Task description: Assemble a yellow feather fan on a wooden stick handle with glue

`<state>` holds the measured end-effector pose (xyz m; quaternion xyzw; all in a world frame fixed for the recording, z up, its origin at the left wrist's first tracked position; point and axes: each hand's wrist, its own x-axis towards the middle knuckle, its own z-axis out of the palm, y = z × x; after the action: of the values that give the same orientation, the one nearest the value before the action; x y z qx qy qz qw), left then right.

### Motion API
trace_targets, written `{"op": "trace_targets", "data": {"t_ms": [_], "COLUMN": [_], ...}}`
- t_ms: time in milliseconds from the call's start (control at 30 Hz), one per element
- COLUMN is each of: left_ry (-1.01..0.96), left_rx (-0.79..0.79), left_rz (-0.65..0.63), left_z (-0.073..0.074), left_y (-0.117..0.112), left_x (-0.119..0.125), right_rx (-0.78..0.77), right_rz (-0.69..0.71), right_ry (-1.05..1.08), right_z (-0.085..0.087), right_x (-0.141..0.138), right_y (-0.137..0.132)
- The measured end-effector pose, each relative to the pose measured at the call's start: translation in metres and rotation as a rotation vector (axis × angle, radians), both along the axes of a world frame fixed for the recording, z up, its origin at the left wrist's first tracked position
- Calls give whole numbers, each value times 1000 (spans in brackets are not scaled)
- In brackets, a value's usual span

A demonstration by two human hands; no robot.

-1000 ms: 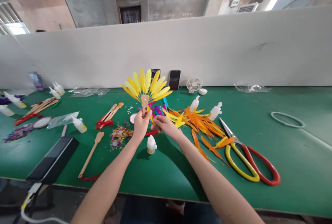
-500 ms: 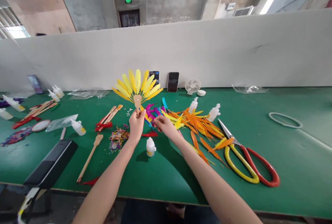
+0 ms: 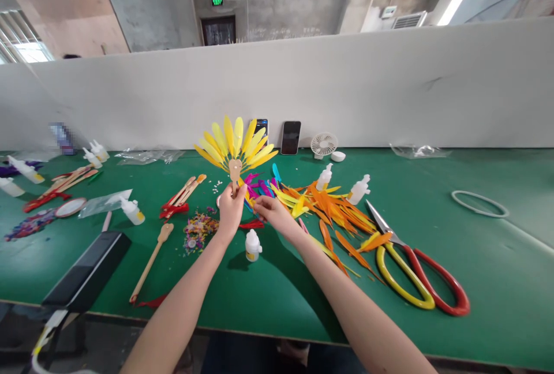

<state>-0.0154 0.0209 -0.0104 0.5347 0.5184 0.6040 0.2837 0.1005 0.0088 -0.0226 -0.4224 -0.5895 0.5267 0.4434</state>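
Observation:
My left hand (image 3: 230, 210) is closed round the wooden handle of a fan of yellow feathers (image 3: 236, 146) and holds it upright above the green table (image 3: 277, 287). My right hand (image 3: 272, 210) sits just to its right, fingers pinched low among the pink and blue feathers (image 3: 259, 184); what it pinches is too small to make out. A small white glue bottle (image 3: 251, 245) stands below both hands. Orange and yellow feathers (image 3: 329, 204) lie spread to the right.
Large scissors (image 3: 411, 267) with yellow and red handles lie at the right. Wooden sticks (image 3: 151, 260), confetti (image 3: 197, 228), more glue bottles (image 3: 132, 210), a black box (image 3: 86, 273), two phones (image 3: 290, 137), a small fan (image 3: 324, 144) and a white ring (image 3: 479, 204) are also on the table.
The feather fan and my left hand shifted slightly left, then back right. My right hand stayed among the coloured feathers with small finger movement.

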Motion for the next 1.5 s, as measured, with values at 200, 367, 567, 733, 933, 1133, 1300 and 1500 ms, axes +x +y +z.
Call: {"op": "trace_targets", "data": {"t_ms": [200,367,567,733,933,1133,1300,1500], "left_ry": [58,59,61,48,-80,-44,-87,-153], "left_rx": [-37,-14,15,16,-53,-60,-82,-72], "left_rz": [25,34,49,62,-34,-105,-95,-24], "left_z": [5,7,6,6,8,5,4,7], "left_y": [-2,-3,-4,-4,-3,-8,-10,-12], "left_x": [-3,-3,-1,-1,-3,7,12,13], "right_rx": [129,323,368,366,284,273,324,332], "right_rz": [-111,-207,-275,-318,-334,-331,-330,-323], "right_ry": [-146,-323,-405,-375,-238,-151,-139,-97], "right_z": [-2,4,7,5,0,1,4,3], "right_x": [-7,-12,-15,-22,-20,-11,-11,-10], "right_y": [-4,-14,-17,-19,-16,-10,-13,-12]}}
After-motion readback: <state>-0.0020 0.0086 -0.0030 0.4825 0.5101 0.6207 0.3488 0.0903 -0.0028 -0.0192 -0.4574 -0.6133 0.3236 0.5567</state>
